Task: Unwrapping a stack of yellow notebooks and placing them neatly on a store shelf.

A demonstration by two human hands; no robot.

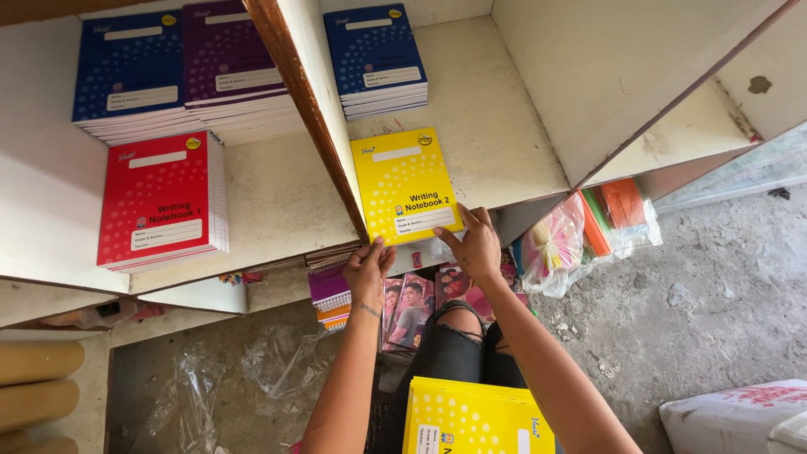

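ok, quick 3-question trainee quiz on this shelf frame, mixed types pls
1. True or false: both hands touch the yellow notebook stack on the shelf.
2. Which colour stack sits behind it? A red, B blue, C purple.
3. Fill in: more yellow notebooks rest on the person's ____.

Key:
1. True; left hand and right hand are at its near edge.
2. B, the blue stack.
3. Lap; lap stack.
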